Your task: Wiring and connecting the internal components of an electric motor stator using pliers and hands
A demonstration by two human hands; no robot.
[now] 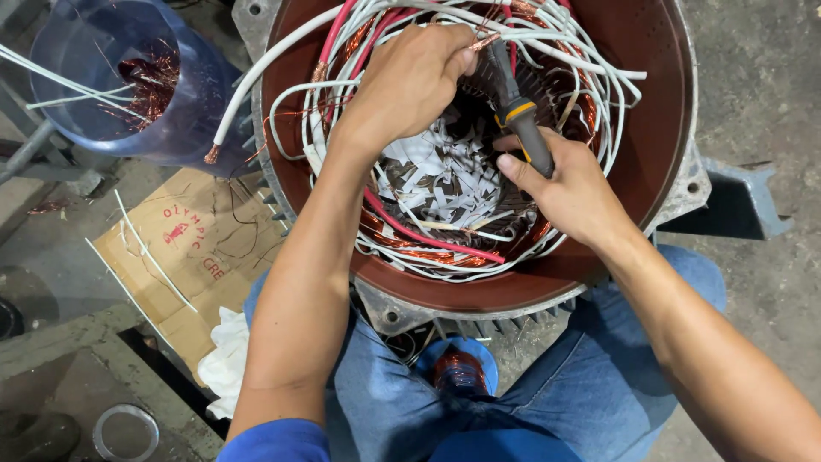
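So here's where I'm at: the big round reddish-brown motor stator housing (650, 128) is sitting upright between my knees, and everything goes by that. My left hand (410, 81) is up at the far inner side of the bore, closed around a bundle of white sleeved lead wires (590, 81) and pinching a bare copper wire end (484, 41) near my thumb. My right hand (569, 188) is on the near-right side of the bore, wrapped tight on the grey-and-orange handled pliers (517, 111), whose nose points up toward that copper end; I can't tell if the tips are actually biting it. Down in the bore there's a mess of white insulation paper strips (445, 175), with a pink sleeved wire (428, 235) looping along the near inner edge over the copper windings (410, 252). Left of the housing is a blue plastic bucket (77, 77) with scrap copper in it, and a brown cardboard sheet (192, 248) on the floor below that. Tip, I reckon: keep the left hand pinned so the bundle doesn't wander, work the pliers with small wrist turns, and stay clear of the winding enamel and those paper strips.
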